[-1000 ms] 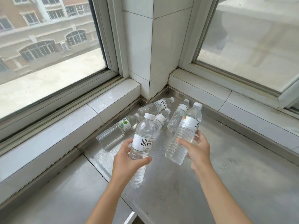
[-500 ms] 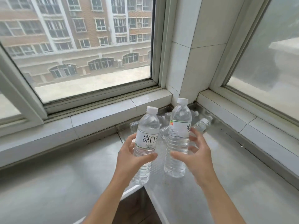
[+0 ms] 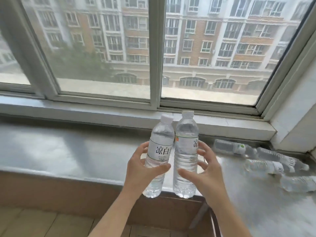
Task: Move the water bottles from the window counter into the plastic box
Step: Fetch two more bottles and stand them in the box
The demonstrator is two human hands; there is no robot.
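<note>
Over the counter (image 3: 68, 151) edge, left hand (image 3: 142, 170) grips one upright bottle (image 3: 158, 154), right hand (image 3: 205, 173) grips another (image 3: 185, 151), fingers curled round, bottles side by side.

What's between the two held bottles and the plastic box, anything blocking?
Cannot judge: the plastic box is not in view. The left hand and right hand each hold an upright bottle above the counter's front edge, nothing visible right in front of them.

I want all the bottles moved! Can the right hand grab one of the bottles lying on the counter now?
Probably not yet: the right hand already grips an upright bottle, though nothing blocks the lying bottles.
</note>
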